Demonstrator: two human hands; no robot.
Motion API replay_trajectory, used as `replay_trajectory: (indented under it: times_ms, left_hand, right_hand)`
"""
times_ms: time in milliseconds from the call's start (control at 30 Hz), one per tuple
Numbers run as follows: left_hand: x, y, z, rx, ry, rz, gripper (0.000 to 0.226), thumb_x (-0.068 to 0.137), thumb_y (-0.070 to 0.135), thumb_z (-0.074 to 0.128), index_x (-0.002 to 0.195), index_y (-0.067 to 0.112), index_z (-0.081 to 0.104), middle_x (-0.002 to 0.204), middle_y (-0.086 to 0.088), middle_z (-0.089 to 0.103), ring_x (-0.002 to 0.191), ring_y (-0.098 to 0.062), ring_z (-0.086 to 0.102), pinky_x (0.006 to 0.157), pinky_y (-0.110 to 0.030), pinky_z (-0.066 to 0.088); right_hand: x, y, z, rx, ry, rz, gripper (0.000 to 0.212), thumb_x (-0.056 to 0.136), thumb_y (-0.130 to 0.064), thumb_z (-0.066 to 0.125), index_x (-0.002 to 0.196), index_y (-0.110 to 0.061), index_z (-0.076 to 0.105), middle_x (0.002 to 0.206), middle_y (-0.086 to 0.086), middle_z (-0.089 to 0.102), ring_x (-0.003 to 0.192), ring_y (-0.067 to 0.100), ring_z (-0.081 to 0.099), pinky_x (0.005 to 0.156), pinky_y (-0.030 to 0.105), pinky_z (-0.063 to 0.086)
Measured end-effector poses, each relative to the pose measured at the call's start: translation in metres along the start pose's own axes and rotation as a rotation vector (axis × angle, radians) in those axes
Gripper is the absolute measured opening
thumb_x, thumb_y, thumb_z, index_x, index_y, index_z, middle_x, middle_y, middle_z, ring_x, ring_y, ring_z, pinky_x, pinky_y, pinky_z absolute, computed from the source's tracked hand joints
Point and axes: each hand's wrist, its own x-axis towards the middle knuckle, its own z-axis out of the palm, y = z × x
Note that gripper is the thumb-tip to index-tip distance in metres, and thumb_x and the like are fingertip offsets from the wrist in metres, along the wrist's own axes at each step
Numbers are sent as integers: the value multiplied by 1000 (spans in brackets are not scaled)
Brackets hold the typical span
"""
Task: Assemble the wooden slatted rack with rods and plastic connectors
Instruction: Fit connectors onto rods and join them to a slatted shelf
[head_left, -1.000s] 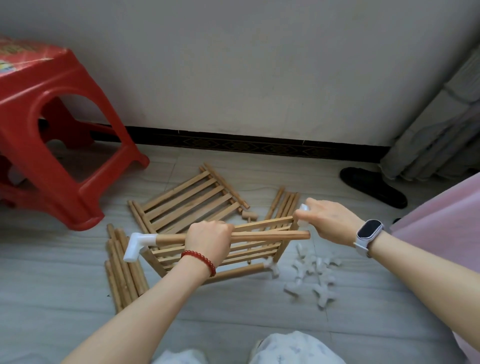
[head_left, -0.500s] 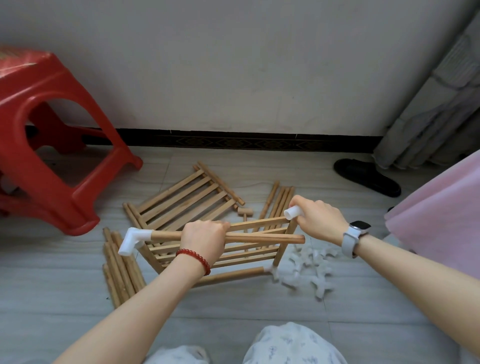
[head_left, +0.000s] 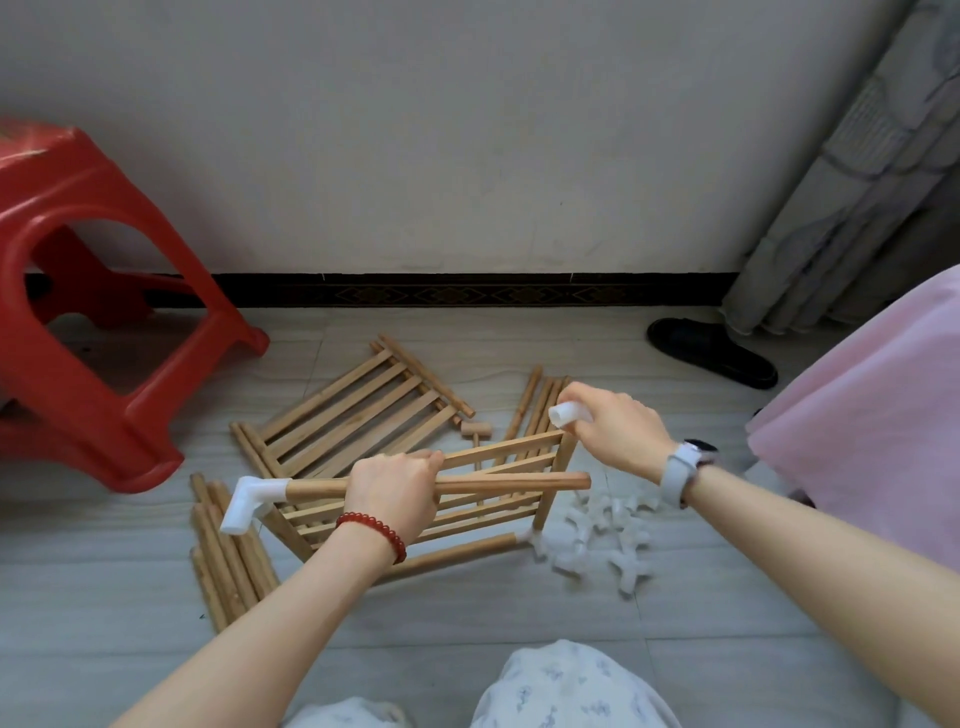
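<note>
My left hand (head_left: 393, 487) grips a wooden rod (head_left: 514, 484) held level above the floor; a white plastic elbow connector (head_left: 250, 500) caps its left end. Its right end is bare. My right hand (head_left: 618, 427) holds another white connector (head_left: 567, 412) just above the top right corner of a slatted panel (head_left: 483, 512) that stands on edge under the rod. A bottom rod (head_left: 457, 555) of that panel ends in a white connector at the right. A second slatted panel (head_left: 353, 410) lies flat behind it.
A pile of white connectors (head_left: 602, 535) lies right of the panel. Loose rods (head_left: 223, 551) lie at the left, more rods (head_left: 535, 410) behind, with a small wooden mallet (head_left: 475, 431). A red stool (head_left: 88, 322) stands left, a black slipper (head_left: 711, 353) and pink cloth (head_left: 872, 415) right.
My right hand has lifted slightly with its white connector, away from the rod's bare end. The left hand keeps hold of the rod. The camera has tilted a little.
</note>
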Motion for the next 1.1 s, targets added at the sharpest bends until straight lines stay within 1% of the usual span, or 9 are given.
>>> replay_trajectory:
  times_ms: [67, 100, 167, 233, 400, 600, 733, 933, 1100]
  left_hand:
    - [-2, 0, -1, -21, 1, -2, 36, 94, 30, 47, 130, 32, 48, 101, 10, 65, 80, -11, 62, 67, -22, 47]
    - [-3, 1, 0, -31, 5, 0, 35, 93, 31, 47, 129, 32, 49, 106, 11, 65, 81, -10, 63, 68, -22, 48]
    - [-2, 2, -1, -35, -1, -1, 34, 93, 31, 47, 127, 34, 51, 113, 12, 64, 86, -11, 64, 71, -24, 50]
    - [-2, 1, -4, -54, -8, -17, 30, 92, 31, 47, 120, 35, 55, 108, 12, 65, 86, -11, 64, 68, -24, 48]
    - [-10, -7, -8, -188, 57, 5, 18, 88, 42, 51, 102, 39, 62, 97, 17, 63, 91, -4, 59, 62, -18, 41]
    - [-9, -15, -15, -244, 44, -6, 31, 84, 61, 49, 91, 36, 67, 69, 13, 59, 62, -2, 50, 53, -14, 31]
    - [-8, -14, -19, -277, 51, -71, 35, 80, 64, 48, 90, 37, 68, 65, 13, 59, 58, -1, 50, 47, -11, 27]
    - [-6, -12, -21, -212, 36, -114, 42, 79, 70, 43, 88, 36, 66, 61, 13, 55, 56, -2, 49, 45, -13, 25]
    - [-6, -16, -19, -238, 70, -165, 40, 77, 70, 46, 80, 36, 66, 52, 14, 47, 51, 0, 43, 44, -15, 23]
  right_hand:
    - [-2, -8, -3, -9, -6, 34, 23, 93, -16, 41, 103, -33, 51, 76, -4, 58, 71, 21, 54, 55, 28, 32]
    - [-7, -12, -6, -45, 108, -42, 25, 91, -12, 42, 106, -28, 55, 71, -2, 57, 64, 22, 54, 53, 27, 32]
    - [-12, -22, -18, -138, 443, -384, 31, 80, -3, 42, 94, -18, 66, 56, 2, 53, 43, 25, 49, 45, 24, 31]
    - [-10, -33, -32, -229, 532, -607, 35, 73, -6, 38, 85, -15, 69, 55, 3, 54, 38, 25, 45, 43, 22, 32]
    - [-6, -14, -28, -97, 182, -123, 29, 92, -19, 41, 119, -27, 46, 88, 4, 66, 80, 32, 60, 62, 34, 38]
    - [-47, 27, 6, 36, 166, 112, 24, 92, -27, 48, 116, -22, 44, 69, 0, 53, 63, 27, 50, 50, 32, 26]
    - [-55, 30, 14, 21, 132, 87, 23, 92, -28, 47, 114, -23, 43, 74, 4, 61, 73, 32, 57, 56, 33, 32]
    - [-41, 9, 13, 71, 178, 139, 20, 92, -26, 45, 111, -23, 44, 73, 2, 56, 74, 33, 57, 57, 32, 32]
    - [-41, -11, 14, 3, 215, 25, 27, 91, -21, 46, 117, -20, 45, 63, -1, 49, 60, 29, 50, 53, 31, 29]
